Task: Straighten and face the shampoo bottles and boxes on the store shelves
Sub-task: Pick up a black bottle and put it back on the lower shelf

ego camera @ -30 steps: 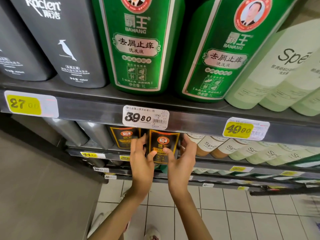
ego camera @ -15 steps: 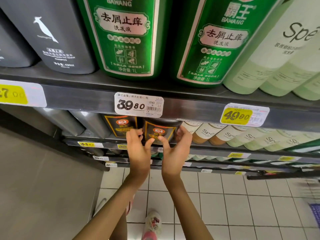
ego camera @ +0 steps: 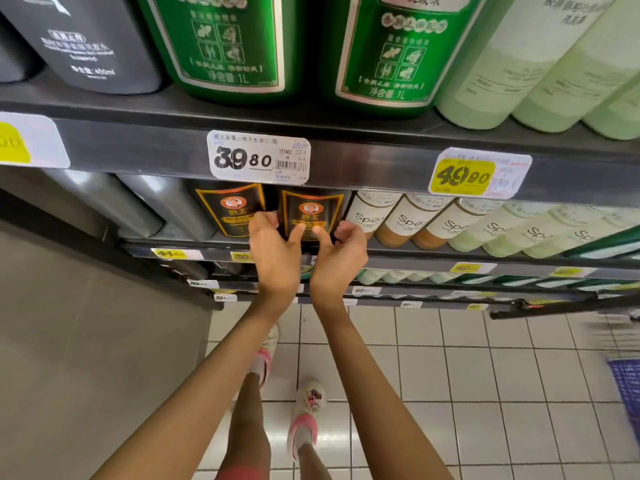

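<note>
On the second shelf stands a dark brown shampoo bottle [ego camera: 309, 211] with a gold-framed label facing out. My left hand [ego camera: 273, 252] grips its left side, fingers curled into the gap beside a twin dark bottle [ego camera: 228, 206], thumb on the label. On the bottle's right side my right hand [ego camera: 341, 256] grips with curled fingers, its thumb also on the front. The bottle's top is hidden behind the upper shelf edge [ego camera: 363, 164].
Silver bottles [ego camera: 149, 202] stand to the left, white-and-orange Spe bottles [ego camera: 398, 218] and pale green ones [ego camera: 502, 230] to the right. Above are large green 1L bottles [ego camera: 225, 46], a dark grey bottle [ego camera: 86, 46] and price tags [ego camera: 258, 157]. Lower shelves and tiled floor lie below.
The dark bottle has gone back under the upper shelf edge with both hands on it. My fingers have curled tighter round its sides. The view has tilted down.
</note>
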